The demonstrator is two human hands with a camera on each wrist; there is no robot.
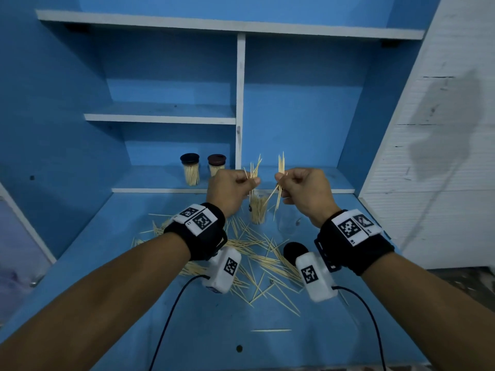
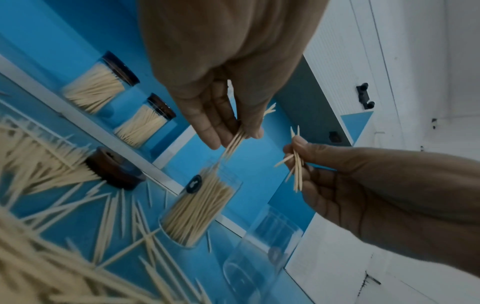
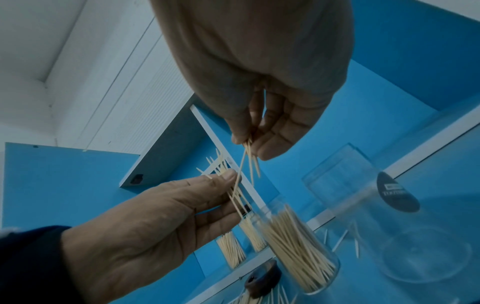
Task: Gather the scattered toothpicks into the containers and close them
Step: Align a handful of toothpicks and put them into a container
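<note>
Fingers (image 2: 207, 131) of the left hand (image 1: 230, 190) pinch a small bundle of toothpicks (image 1: 253, 170), and the right hand (image 1: 305, 192) pinches a second bundle (image 1: 280, 172); both bundles are held roughly upright above the open container (image 1: 258, 210), which stands on the counter (image 1: 203, 328) already well filled with sticks. Just beside it stands an empty clear container (image 2: 262, 246). A dark lid (image 2: 114, 168) lies on the counter among the scattered toothpicks (image 1: 265, 261), which cover the counter between and below the wrists; one stray stick (image 1: 270, 330) lies apart, nearer the person. Two capped containers (image 1: 190, 170) stand on the low shelf (image 1: 150, 180) behind. Judgement: the step in hand is loading the bundles into the open container, and much gathering remains. Risks: several sticks in the right bundle splay at an angle, so they may catch on the rim or on the sticks already inside and spill outward. A nearly full container leaves little room, so forcing sticks in may tip it. Releasing both bundles together may cause jamming at the mouth.
</note>
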